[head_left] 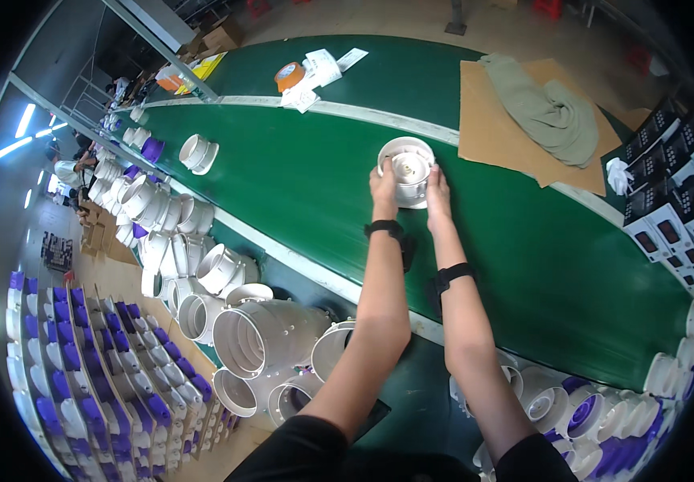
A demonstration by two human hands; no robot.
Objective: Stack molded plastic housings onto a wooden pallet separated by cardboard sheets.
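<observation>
A white round plastic housing (411,191) with a hub in its middle is on the far part of the green belt (307,177). My left hand (383,193) grips its left side, the thumb over the rim. On its right side my right hand (438,197) presses along the wall, so the housing sits between both hands. Whether it rests on the belt or is held just above it, I cannot tell. Both wrists wear black bands. Another white housing (197,153) stands on the belt further left.
White ring parts (238,337) pile up along the near left edge, with more white and purple parts (580,410) near right. Cardboard with a grey-green cloth (544,112) lies far right, beside black and white boxes (664,193). A tape roll (289,76) sits at the back.
</observation>
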